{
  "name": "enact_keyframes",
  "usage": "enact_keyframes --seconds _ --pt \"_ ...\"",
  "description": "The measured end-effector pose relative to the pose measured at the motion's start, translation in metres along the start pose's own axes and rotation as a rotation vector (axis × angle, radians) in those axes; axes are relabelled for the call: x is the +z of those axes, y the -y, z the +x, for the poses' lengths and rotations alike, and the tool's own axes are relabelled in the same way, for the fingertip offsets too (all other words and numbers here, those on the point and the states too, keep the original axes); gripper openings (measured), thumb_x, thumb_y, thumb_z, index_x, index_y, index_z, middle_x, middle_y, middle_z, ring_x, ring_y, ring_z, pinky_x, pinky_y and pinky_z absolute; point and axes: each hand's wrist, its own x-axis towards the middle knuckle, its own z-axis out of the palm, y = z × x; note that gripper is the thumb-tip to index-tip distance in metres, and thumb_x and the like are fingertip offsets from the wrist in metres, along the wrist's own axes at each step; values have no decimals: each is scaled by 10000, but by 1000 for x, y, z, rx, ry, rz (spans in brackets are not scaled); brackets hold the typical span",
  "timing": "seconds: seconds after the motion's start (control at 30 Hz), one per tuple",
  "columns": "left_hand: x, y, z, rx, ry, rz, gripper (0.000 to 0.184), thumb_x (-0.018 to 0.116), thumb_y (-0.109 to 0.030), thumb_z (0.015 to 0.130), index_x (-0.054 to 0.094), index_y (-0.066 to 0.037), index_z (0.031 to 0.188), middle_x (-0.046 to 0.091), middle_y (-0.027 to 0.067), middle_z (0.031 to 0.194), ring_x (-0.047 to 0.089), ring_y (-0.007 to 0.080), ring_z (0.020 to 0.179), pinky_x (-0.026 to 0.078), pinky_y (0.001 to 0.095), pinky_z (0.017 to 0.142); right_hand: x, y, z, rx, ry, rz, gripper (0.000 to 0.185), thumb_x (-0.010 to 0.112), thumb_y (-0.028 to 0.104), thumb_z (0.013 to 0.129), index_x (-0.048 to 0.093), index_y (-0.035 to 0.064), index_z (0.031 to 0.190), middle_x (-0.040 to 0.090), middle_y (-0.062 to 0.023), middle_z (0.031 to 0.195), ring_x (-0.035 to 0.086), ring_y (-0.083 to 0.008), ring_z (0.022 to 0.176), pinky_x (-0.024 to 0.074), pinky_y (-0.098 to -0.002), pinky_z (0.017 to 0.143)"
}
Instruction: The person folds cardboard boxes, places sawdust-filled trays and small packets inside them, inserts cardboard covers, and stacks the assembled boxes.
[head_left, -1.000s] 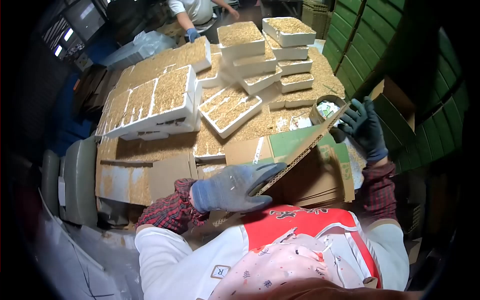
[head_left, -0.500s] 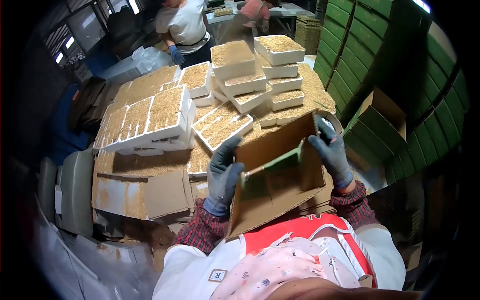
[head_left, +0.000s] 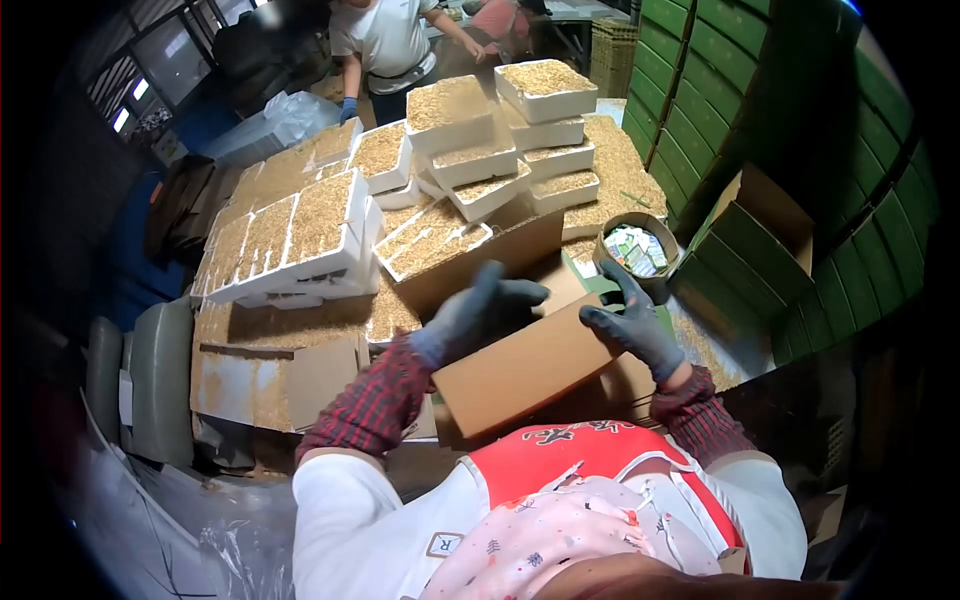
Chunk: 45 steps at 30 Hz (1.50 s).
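An open cardboard box (head_left: 530, 375) sits in front of me, its plain brown near wall facing me. Behind it rises a brown flap (head_left: 490, 262), and a little green shows inside. My left hand (head_left: 480, 312), in a grey-blue glove, reaches over the box's left part with its fingers stretched out and apart. At the box's right end, my gloved right hand (head_left: 640, 328) has its thumb at the near wall's top corner and its fingers farther back, gripping that end. A round tub (head_left: 610, 242) of small printed packets stands just beyond my right hand.
White foam trays (head_left: 548, 105) topped with tan shavings are stacked across the table. Flat cardboard sheets (head_left: 325, 385) lie at left. Green boxes (head_left: 735, 60) form a wall at right, with an open green box (head_left: 765, 240) before it. A co-worker (head_left: 385, 45) stands behind the trays.
The box has gone from tilted, with its inside towards me, to set down lower with its near wall showing. My left hand has let go of its edge. The packet tub is now uncovered.
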Motion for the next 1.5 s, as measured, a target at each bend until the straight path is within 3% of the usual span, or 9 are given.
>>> enact_keyframes --seconds 0.23,0.4,0.73,0.87,0.97,1.1,1.27,1.37,1.5 --pt "-43 31 -115 538 189 1176 658 554 -585 868 564 -73 1281 505 179 1367 500 362 1255 387 508 1073 5 -29 30 341 275 673 757 607 503 891 424 -21 1406 540 -172 1306 513 -245 1201 408 -350 1020" --pt "-70 72 -64 -163 -553 -98 651 462 -580 944 536 -36 1293 527 178 1331 513 338 1225 418 446 1036 -22 69 52 -270 378 196 594 408 512 1007 496 16 1322 600 -129 1232 543 -211 1152 386 -313 1028" --pt "3 8 -66 -173 -699 -82 557 473 -296 1008 312 5 1448 467 169 1393 481 257 1271 383 335 1064 -1 -55 166 89 980 -183 709 437 696 904 649 20 906 604 -125 784 612 -198 793 508 -282 699" --pt "9 44 -81 -306 -600 142 741 549 -230 963 135 29 1520 228 225 1561 246 305 1440 214 368 1158 -8 -40 353 -394 294 -573 759 527 618 889 439 49 1384 553 -157 1300 569 -268 1139 455 -379 948" --pt "12 50 -86 -372 -661 87 750 545 -245 961 128 26 1522 237 219 1558 243 294 1440 208 369 1161 -22 -27 460 65 -372 -896 1012 330 787 858 325 -33 1451 312 -272 1490 271 -411 1391 225 -532 1109" --pt "13 45 -82 -420 -680 77 758 558 -224 952 125 19 1525 250 207 1555 243 281 1437 208 368 1161 -1 -9 548 486 -256 -911 1130 381 846 782 193 9 1518 200 -264 1555 170 -424 1447 124 -549 1156" --pt "14 49 -72 -440 -712 63 747 559 -188 946 132 22 1522 253 213 1552 284 298 1421 246 379 1149 49 -12 594 -328 221 -959 801 289 748 894 275 251 1522 234 -110 1584 214 -364 1449 142 -580 1167" --pt "15 47 -77 -461 -689 106 738 550 -189 950 132 27 1520 247 220 1553 286 310 1421 249 386 1149 14 11 554 36 -29 -953 896 434 763 825 338 178 1497 207 -117 1594 231 -346 1446 189 -559 1157" --pt "18 53 -86 -465 -716 151 772 556 -261 963 108 -2 1535 325 197 1505 397 266 1308 341 358 1064 -78 -55 538 379 76 -311 635 634 660 791 692 99 1084 678 -112 1109 614 -261 994 458 -394 838"
